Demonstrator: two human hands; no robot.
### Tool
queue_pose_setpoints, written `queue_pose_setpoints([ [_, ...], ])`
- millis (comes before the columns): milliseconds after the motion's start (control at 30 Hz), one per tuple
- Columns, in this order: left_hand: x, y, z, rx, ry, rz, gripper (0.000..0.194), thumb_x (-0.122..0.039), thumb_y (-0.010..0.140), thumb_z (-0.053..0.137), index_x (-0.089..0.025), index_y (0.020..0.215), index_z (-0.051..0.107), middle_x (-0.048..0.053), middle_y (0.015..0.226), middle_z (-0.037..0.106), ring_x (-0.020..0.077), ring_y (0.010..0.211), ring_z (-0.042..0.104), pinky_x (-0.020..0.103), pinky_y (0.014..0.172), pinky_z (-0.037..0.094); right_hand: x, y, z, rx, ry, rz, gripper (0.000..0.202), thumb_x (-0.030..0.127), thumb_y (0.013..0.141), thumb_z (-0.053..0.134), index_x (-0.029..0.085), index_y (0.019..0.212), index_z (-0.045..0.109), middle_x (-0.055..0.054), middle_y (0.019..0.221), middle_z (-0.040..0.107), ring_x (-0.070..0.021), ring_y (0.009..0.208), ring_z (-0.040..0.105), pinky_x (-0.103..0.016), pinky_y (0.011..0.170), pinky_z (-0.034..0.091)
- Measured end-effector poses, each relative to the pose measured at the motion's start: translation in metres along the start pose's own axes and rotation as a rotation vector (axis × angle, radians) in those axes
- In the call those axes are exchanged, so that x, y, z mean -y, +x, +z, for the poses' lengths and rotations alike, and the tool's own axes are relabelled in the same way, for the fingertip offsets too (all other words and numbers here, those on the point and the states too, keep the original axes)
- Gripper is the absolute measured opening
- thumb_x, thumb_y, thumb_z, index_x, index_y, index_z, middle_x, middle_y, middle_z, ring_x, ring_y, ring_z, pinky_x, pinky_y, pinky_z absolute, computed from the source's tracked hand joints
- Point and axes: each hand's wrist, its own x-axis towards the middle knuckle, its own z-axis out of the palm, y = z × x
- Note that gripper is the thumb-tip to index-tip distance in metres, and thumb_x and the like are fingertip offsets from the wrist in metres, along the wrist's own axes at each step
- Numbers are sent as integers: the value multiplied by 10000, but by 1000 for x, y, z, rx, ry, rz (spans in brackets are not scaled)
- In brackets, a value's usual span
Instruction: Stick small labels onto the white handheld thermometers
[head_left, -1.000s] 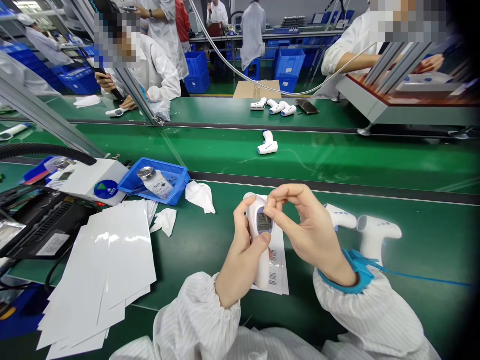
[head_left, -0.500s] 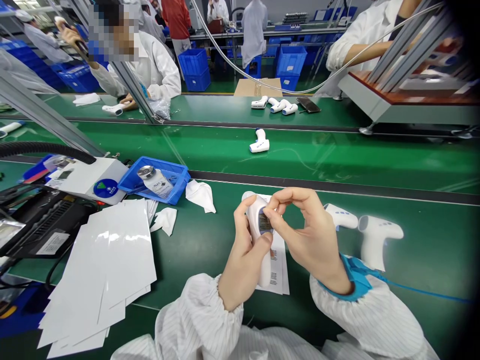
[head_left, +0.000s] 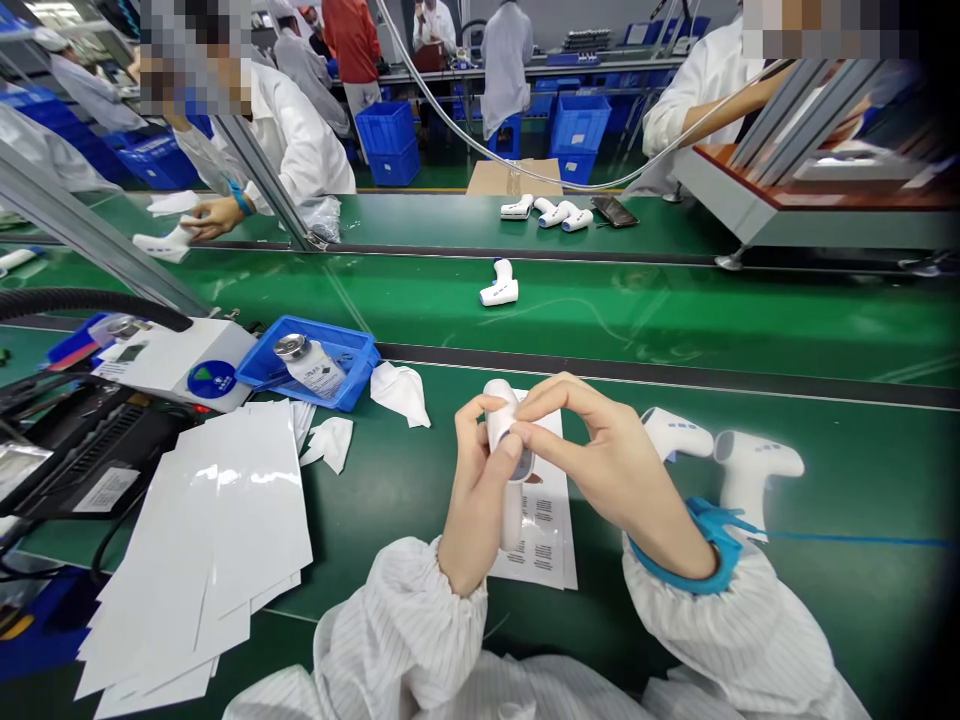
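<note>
While my L hand [head_left: 471, 510] wraps the thermometer [head_left: 512, 520] above the printed sheet [head_left: 553, 545], prob to steady it, my R hand [head_left: 630, 470] has thumb + index tips close together at its head; can't tell what they pinch. Sheet's under it, prob for quick ref. Count: 1 thermometer held, 2 bench thermometers [head_left: 679, 437] nr R wrist, 1 belt thermometer [head_left: 499, 291], 1 tray [head_left: 363, 377], 1 bottle [head_left: 319, 372], 2 wipes [head_left: 400, 394].

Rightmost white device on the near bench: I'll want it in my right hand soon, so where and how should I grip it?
Probably by the handle, coming from your side, thumb and fingers on its long edges. The white device lies with its head away from you and its handle towards you. The blue cord passes near the handle's end, so grip above that.
</note>
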Motion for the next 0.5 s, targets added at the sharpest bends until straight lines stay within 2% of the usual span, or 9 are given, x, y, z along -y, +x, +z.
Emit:
queue_pose_setpoints([
  [100,-1,4,0,-43,50,31,219,-417,929,465,-303,1111,420,6,988,531,147,858,570,279,704,507,-3,-1,-1,28,71,10,96,249,860,626,237,776,670,7,898,660,-160,887,617,-297,804,489],
  [200,-4,6,-1,-61,85,71,227,-405,930,467,-304,1127,415,4,956,552,148,844,578,272,681,509,-10,-5,-3,48,144,48,157,312,919,543,247,875,679,-6,942,673,-168,911,625,-306,808,497],
  [300,-6,6,-2,-67,118,99,224,-390,929,474,-306,1128,414,-12,897,545,132,782,563,265,681,495,-15,-9,-1,6,141,70,101,319,872,613,244,921,661,-15,963,659,-175,890,631,-321,789,514],
  [400,-6,6,-3,-82,189,118,206,-357,936,464,-298,1127,416,-24,849,517,119,728,528,254,676,468,-15,-10,3,-99,-5,-31,47,261,810,684,230,809,648,-21,950,631,-179,893,616,-323,774,517],
  [500,-6,5,-3,-119,268,145,188,-313,941,453,-290,1126,424,-23,839,494,115,702,487,241,660,435,-10,-10,6,-137,-165,-155,112,203,808,672,223,712,617,-18,883,622,-181,883,611,-325,767,509],
])
